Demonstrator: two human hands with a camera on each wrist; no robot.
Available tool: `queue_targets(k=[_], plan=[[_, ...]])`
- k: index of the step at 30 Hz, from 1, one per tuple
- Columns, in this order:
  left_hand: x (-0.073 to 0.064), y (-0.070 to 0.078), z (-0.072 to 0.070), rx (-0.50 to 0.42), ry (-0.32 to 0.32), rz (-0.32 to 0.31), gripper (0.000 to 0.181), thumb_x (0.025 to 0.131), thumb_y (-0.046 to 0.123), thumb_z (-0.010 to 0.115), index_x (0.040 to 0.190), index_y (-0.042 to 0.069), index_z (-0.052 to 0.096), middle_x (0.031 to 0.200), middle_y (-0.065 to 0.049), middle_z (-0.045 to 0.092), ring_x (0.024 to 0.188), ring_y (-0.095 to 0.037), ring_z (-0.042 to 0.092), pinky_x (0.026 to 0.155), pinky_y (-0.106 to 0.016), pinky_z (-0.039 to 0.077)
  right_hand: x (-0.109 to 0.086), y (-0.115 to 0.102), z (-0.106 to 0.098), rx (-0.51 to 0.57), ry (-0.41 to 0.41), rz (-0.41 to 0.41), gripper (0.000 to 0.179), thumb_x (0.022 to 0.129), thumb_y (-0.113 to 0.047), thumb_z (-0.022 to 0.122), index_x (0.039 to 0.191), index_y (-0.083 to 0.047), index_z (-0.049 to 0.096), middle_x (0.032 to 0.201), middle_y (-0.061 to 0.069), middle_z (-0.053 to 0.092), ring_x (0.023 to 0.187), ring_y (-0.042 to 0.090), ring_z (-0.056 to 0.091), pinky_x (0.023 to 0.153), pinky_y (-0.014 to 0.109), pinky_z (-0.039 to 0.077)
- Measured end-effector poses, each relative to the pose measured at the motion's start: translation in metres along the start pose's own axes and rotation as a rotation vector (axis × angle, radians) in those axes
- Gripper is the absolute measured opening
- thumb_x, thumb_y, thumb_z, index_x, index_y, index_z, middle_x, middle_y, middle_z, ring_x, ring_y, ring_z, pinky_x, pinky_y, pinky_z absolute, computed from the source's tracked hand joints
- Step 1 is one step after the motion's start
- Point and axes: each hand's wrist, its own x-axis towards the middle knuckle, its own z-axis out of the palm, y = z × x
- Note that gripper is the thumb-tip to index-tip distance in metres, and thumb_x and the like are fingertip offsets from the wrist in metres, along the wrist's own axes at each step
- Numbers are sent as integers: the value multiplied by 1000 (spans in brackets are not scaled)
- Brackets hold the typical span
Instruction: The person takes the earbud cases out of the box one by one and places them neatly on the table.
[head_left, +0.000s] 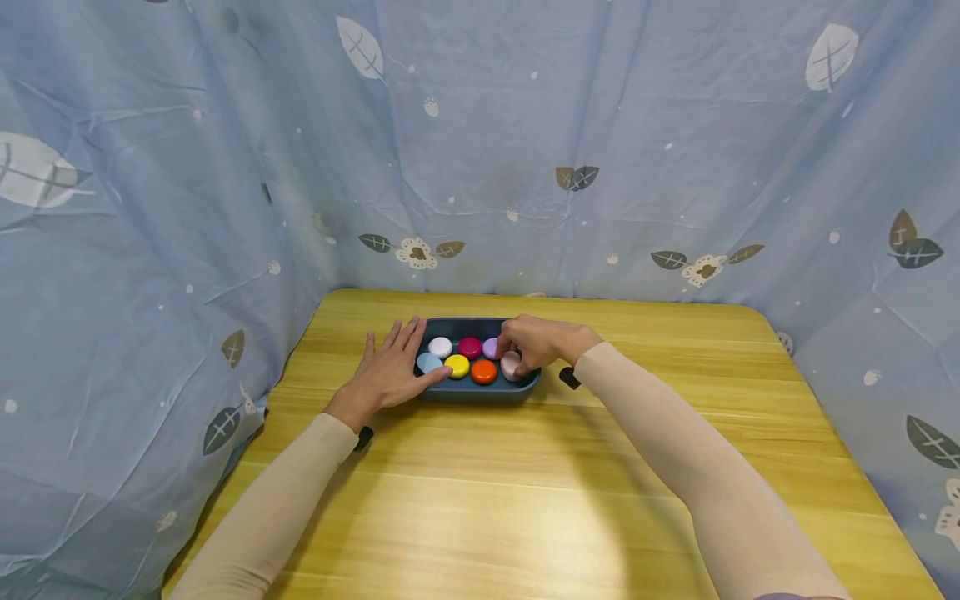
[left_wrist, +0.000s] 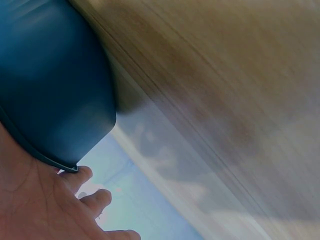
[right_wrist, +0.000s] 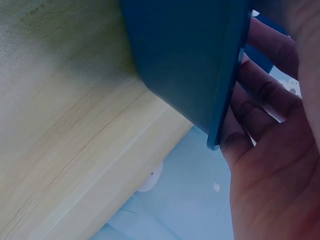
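A dark blue oblong tray [head_left: 477,398] holds several glossy round discs. Its back row shows a white disc [head_left: 440,347], a magenta disc [head_left: 470,347] and a purple disc [head_left: 491,348]. In front lie a light blue disc [head_left: 429,362], a yellow disc [head_left: 457,366] and an orange disc [head_left: 483,372]. My left hand [head_left: 390,371] rests on the tray's left end, fingers spread, thumb reaching over to the yellow disc. At the right end, my right hand [head_left: 542,340] pinches a pale pink disc [head_left: 511,365] between thumb and fingers. That hand hides the tray's back right corner.
The tray stands on a wooden table [head_left: 480,500], towards its far edge. A blue curtain [head_left: 510,125] with leaf prints hangs behind the table and along both sides. Dark wrist pieces [head_left: 569,378] show below the sleeves.
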Motion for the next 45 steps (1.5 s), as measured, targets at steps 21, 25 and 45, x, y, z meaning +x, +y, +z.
queue_targets(k=[21,25,45], plan=[[0,0,1,-12,-14,-10,125,103,97,44,190,16,5,200,-10,7,186,-44,7,144,-82,-2,-8,2,1,45,98,-52,48,102,-26,92,145,-10,81,138,11,74,125,28,72,116,47,63],[0,0,2,-12,-17,-15,125,102,97,44,190,17,4,200,-10,7,186,-44,7,144,-82,-3,-11,2,1,49,127,-64,48,102,-26,92,145,-9,82,139,12,73,124,27,71,113,47,64],[-2,1,1,-16,-19,-8,125,103,97,44,190,16,5,199,-11,7,185,-45,8,143,-83,-4,-30,-3,-4,149,261,-92,47,101,-23,92,144,-7,82,137,10,74,123,28,76,114,46,66]])
